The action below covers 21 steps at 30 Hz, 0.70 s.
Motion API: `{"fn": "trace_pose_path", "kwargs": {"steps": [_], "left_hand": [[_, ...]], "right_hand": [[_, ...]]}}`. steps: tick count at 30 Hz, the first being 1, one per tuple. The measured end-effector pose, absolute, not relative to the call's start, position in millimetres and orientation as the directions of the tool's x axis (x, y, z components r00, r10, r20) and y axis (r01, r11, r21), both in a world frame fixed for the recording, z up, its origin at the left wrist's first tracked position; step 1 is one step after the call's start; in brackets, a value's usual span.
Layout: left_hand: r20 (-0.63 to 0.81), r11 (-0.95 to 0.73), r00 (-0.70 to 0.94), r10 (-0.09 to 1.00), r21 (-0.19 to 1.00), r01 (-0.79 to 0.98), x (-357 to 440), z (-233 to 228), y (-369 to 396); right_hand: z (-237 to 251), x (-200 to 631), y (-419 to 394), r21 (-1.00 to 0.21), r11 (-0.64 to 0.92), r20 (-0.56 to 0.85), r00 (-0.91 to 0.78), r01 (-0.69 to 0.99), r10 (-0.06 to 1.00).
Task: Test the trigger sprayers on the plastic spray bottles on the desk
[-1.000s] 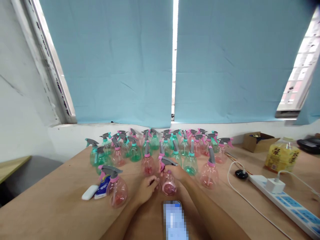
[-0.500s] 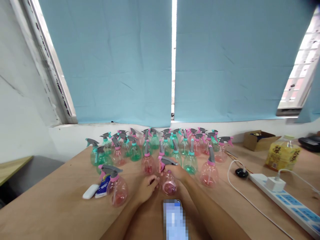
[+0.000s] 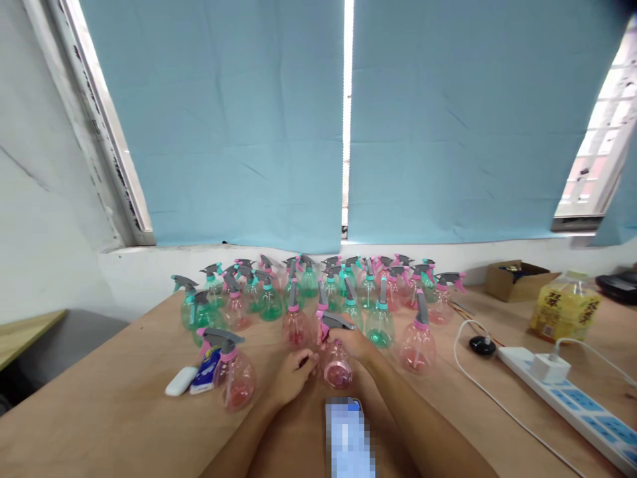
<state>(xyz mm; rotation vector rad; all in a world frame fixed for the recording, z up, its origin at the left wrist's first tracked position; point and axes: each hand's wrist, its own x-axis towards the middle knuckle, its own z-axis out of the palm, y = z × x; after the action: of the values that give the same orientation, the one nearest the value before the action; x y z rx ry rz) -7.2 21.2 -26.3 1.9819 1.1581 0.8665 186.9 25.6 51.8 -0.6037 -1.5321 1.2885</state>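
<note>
My right hand (image 3: 346, 340) is closed round the neck of a pink spray bottle (image 3: 338, 368), just under its grey and pink trigger head. The bottle leans, with its round base facing me. My left hand (image 3: 294, 377) rests on the table to the left of this bottle, fingers loosely curled and apart from it; I see nothing in them. Another pink spray bottle (image 3: 237, 382) stands farther left. Behind my hands stand a pink spray bottle (image 3: 297, 326), a green spray bottle (image 3: 380, 326) and several more in both colours.
A phone (image 3: 348, 438) with a blurred screen lies in front of me. At left are a white case (image 3: 181, 382) and a blue packet (image 3: 206, 372). A power strip (image 3: 572, 401), a white cable, a yellow-labelled jug (image 3: 565, 309) and a cardboard box (image 3: 515, 282) occupy the right side.
</note>
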Motion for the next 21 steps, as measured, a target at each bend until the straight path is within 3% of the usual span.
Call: {"fn": "trace_pose_path", "kwargs": {"steps": [8, 21], "left_hand": [[0.213, -0.389, 0.398, 0.893, 0.81, 0.439, -6.8, -24.4, 20.8], [0.211, -0.391, 0.402, 0.891, 0.807, 0.442, -6.8, -22.5, 19.1]], "right_hand": [[53.5, 187.3, 23.8, -0.918, 0.337, 0.395, -0.402, -0.21, 0.826], [46.5, 184.6, 26.1, -0.933, 0.296, 0.352, -0.333, -0.207, 0.875]]}}
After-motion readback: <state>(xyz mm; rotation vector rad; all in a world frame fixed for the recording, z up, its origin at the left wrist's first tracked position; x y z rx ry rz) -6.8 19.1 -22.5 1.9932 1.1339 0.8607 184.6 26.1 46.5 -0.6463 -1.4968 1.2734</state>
